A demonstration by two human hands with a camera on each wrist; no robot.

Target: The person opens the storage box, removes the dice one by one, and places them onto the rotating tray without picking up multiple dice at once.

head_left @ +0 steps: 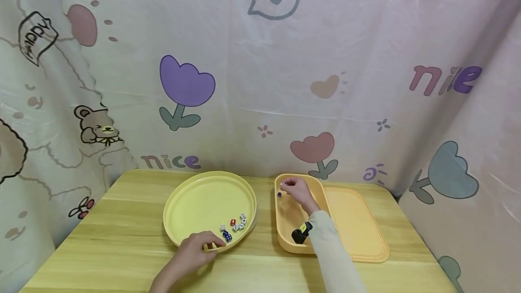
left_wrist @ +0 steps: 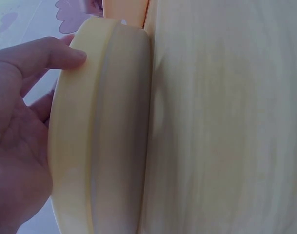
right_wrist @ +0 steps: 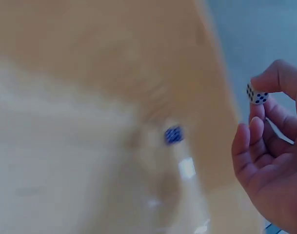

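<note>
My right hand (head_left: 299, 192) pinches a white die (right_wrist: 257, 95) with black dots between thumb and fingertips, over the far left part of an orange rectangular box (head_left: 290, 216). Below it, a dark blue die (right_wrist: 173, 135) lies on the box floor by the wall. My left hand (head_left: 197, 250) holds the near rim of a round yellow tray (head_left: 203, 198); in the left wrist view its thumb (left_wrist: 72, 58) lies on the outer wall and the other fingers reach behind the rim. Inside the tray's near right part sit a red die (head_left: 233, 222), blue dice (head_left: 227, 236) and several white dice (head_left: 243, 221).
Flat beside the box on the right lies an orange lid (head_left: 354, 223). Tray, box and lid rest on a wood-grain table (head_left: 252, 270). A printed curtain (head_left: 244, 80) hangs behind the table and along its sides. The right wrist wears a black device (head_left: 300, 235).
</note>
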